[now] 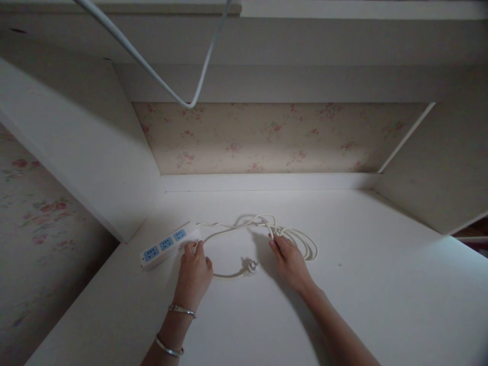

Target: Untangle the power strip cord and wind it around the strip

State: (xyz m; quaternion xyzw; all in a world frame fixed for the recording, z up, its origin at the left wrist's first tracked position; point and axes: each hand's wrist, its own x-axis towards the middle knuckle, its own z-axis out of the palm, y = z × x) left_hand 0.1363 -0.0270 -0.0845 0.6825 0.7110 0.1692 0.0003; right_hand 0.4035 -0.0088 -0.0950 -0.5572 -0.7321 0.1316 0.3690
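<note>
A white power strip [166,245] with three blue socket panels lies slanted on the white desktop, left of centre. Its pale power cord [224,230] leaves the far right end and runs into loose loops at the middle. My left hand [194,269], with two silver bangles at the wrist, is beside the strip's right end, its fingers closed on a stretch of the cord. From under that hand the cord goes right to its plug [250,266], which lies on the desktop. My right hand [290,262] pinches the cord at the near side of the loops.
The white desktop [373,290] has side panels [114,168] left and right and a low back ledge [267,181]. Floral wallpaper [247,137] shows behind. A white shelf [290,40] crosses overhead, and a bent white cable [152,73] hangs in front of it.
</note>
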